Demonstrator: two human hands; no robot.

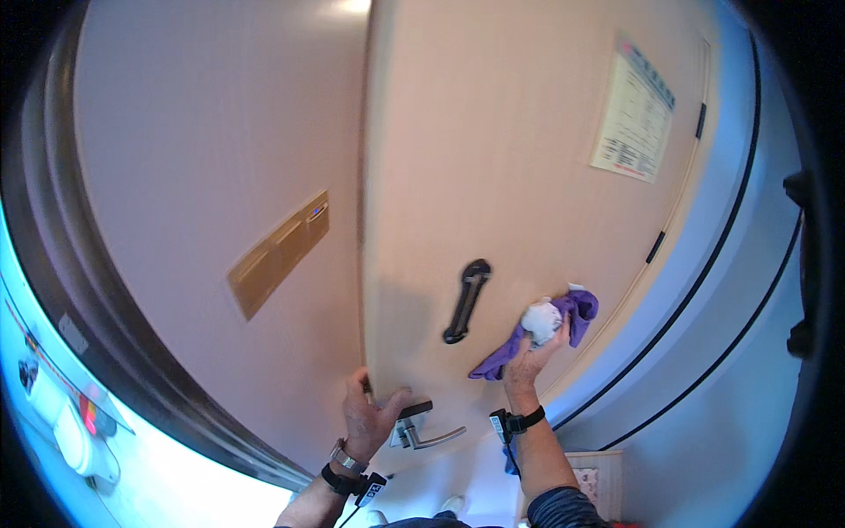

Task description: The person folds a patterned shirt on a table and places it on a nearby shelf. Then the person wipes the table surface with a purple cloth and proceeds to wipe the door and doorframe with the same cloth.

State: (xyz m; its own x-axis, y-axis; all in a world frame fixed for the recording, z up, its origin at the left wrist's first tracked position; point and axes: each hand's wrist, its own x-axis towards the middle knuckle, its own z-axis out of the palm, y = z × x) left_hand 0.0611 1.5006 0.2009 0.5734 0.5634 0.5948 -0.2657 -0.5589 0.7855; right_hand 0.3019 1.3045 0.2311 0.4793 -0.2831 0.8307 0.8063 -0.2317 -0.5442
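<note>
My right hand (538, 350) grips a white cloth (542, 322) and a purple cloth (581, 313) against a light wood-look door (528, 165), low on its right side. My left hand (373, 416) curls around the door's left edge, its thumb on the face just above a metal lever handle (429, 441). Whether those fingers grip the edge firmly is partly hidden. A black pull handle (467, 301) is fixed on the door between my hands, above the lever. Each wrist wears a black strap with a small device.
On the left stands a wall panel (198, 132) with a brown switch plate (280, 257). A printed paper sheet (637, 112) is fixed on the door's upper right, near black hinges (655, 247). A toilet (76, 439) shows at the lower left.
</note>
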